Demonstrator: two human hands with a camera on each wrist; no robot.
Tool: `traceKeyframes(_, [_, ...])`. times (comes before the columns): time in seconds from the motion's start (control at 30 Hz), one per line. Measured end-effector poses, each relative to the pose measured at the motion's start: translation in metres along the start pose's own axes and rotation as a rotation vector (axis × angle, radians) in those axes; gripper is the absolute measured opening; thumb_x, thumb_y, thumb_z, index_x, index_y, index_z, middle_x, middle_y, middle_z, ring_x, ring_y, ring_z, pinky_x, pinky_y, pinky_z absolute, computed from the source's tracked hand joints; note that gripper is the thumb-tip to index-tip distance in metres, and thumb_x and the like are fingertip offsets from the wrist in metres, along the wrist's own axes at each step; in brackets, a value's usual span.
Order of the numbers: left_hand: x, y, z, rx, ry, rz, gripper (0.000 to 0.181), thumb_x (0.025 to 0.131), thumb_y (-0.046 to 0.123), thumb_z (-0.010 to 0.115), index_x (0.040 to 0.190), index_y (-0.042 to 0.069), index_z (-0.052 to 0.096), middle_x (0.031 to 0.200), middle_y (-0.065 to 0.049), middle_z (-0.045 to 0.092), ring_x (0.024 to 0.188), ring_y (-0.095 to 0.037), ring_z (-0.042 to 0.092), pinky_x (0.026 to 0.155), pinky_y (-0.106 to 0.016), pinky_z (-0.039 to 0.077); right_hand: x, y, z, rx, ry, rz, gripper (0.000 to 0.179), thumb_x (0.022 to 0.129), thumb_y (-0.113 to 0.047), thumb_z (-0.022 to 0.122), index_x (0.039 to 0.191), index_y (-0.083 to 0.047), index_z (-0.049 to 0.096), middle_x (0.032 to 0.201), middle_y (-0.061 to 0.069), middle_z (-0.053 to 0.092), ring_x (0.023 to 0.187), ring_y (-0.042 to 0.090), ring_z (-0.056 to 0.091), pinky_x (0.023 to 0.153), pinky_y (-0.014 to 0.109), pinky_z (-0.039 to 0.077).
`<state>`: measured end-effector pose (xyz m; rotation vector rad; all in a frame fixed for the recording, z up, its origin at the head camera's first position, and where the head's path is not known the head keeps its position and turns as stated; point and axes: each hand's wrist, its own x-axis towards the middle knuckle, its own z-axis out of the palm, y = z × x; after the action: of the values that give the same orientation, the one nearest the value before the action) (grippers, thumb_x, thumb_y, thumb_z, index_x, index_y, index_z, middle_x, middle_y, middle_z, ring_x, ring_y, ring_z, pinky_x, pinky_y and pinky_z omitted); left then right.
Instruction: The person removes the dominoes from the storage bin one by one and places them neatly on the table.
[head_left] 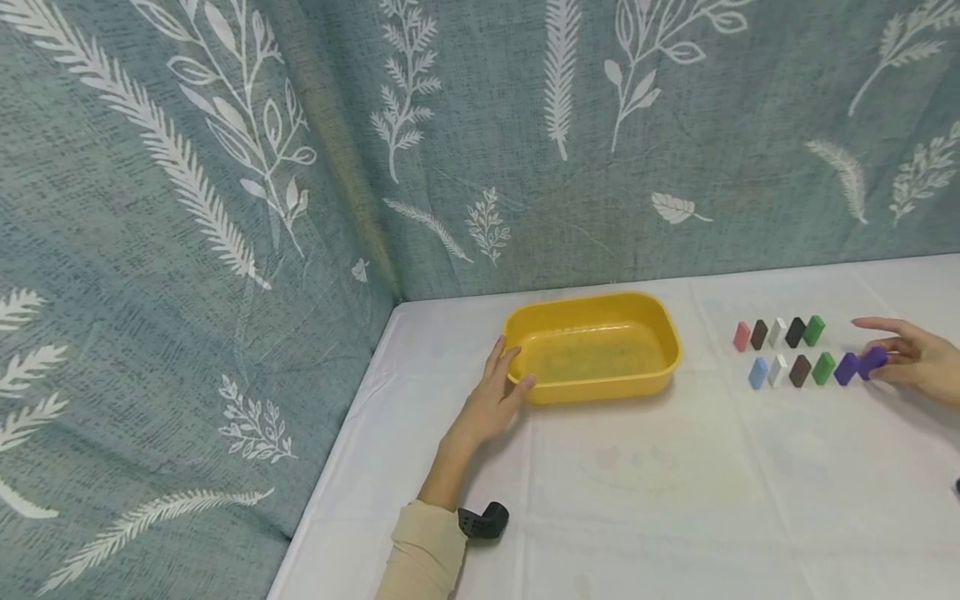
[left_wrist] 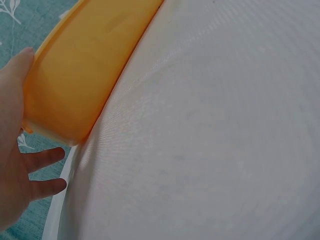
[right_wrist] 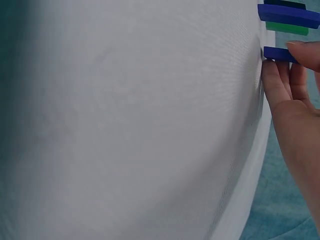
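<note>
At the right, my right hand (head_left: 918,360) pinches a purple domino-like block (head_left: 872,362) between thumb and fingers, at the right end of the front row. In the right wrist view the held block (right_wrist: 276,53) is low by the cloth. Beside it stands another purple block (head_left: 847,368), followed leftward by green (head_left: 823,367), brown, white and light blue (head_left: 758,372) ones. My left hand (head_left: 491,404) rests at the left front corner of a yellow plastic tub (head_left: 600,390). Its thumb touches the rim; two fingers stretch out free in the left wrist view.
Behind the front row stands a back row of upright blocks: pink (head_left: 742,336), brown, white, black and green (head_left: 814,330). A white cloth (head_left: 660,500) covers the table. Patterned green curtains (head_left: 480,125) hang behind and at the left. A black strap device (head_left: 483,521) is on the left wrist.
</note>
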<state>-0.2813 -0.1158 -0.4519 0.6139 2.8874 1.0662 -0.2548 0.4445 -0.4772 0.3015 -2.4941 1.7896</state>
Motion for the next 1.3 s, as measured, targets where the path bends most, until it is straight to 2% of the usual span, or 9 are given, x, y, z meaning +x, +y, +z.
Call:
traceKeyframes(0.37, [-0.0007,-0.0010,0.0002,0.002,-0.005,-0.002,0.067,0.099,0.052,0.039,0.151,0.013,0.025,0.159,-0.003,-0.001,0.132,-0.043,0.033,0.099,-0.060,0.033,-0.0021,-0.0026,0.0039,-0.038,-0.037,-0.016,0.089,0.077,0.028,0.051,0.121,-0.049,0.048,0.090,-0.016,0.057,0.079,-0.002,0.054,0.060,0.016,0.042])
traceKeyframes(0.6, [0.0006,-0.0021,0.0002,0.005,-0.009,-0.003,0.069,0.098,0.057,0.037,0.151,0.014,0.025,0.160,-0.002,-0.001,0.132,-0.043,0.032,0.099,-0.060,0.034,-0.0024,-0.0027,0.0044,-0.008,-0.032,-0.033,0.086,0.077,0.028,0.053,0.122,-0.046,0.051,0.089,-0.015,0.058,0.081,-0.004,0.054,0.063,0.013,0.042])
traceKeyframes(0.8, [0.0004,-0.0016,0.0005,0.002,-0.005,0.006,0.067,0.099,0.053,0.039,0.151,0.013,0.025,0.159,-0.002,-0.001,0.132,-0.044,0.033,0.098,-0.060,0.034,-0.0032,-0.0011,0.0021,0.008,-0.041,-0.050,0.086,0.076,0.029,0.053,0.124,-0.043,0.052,0.091,-0.014,0.058,0.083,-0.004,0.054,0.066,0.011,0.043])
traceKeyframes(0.93, [0.0007,-0.0008,0.0006,-0.003,-0.003,0.006,0.066,0.099,0.051,0.040,0.151,0.012,0.025,0.159,-0.002,0.000,0.132,-0.043,0.032,0.099,-0.060,0.033,-0.0023,-0.0012,0.0017,0.005,-0.043,-0.019,0.085,0.077,0.027,0.054,0.122,-0.045,0.051,0.091,-0.017,0.059,0.083,-0.005,0.054,0.065,0.011,0.044])
traceKeyframes(1.13, [0.0011,-0.0016,0.0001,0.002,-0.005,0.009,0.068,0.099,0.053,0.039,0.151,0.012,0.025,0.159,-0.004,0.000,0.132,-0.042,0.033,0.099,-0.060,0.034,-0.0020,-0.0039,0.0034,-0.078,-0.041,0.062,0.082,0.080,0.019,0.059,0.118,-0.052,0.045,0.092,-0.024,0.056,0.082,-0.009,0.052,0.065,0.011,0.045])
traceKeyframes(1.3, [0.0021,-0.0036,0.0017,0.002,-0.003,0.009,0.069,0.098,0.055,0.038,0.151,0.012,0.026,0.159,-0.004,0.001,0.132,-0.043,0.033,0.099,-0.060,0.034,-0.0004,-0.0041,0.0029,-0.130,-0.045,0.088,0.081,0.081,0.014,0.063,0.119,-0.054,0.043,0.092,-0.026,0.052,0.082,-0.010,0.050,0.065,0.011,0.044])
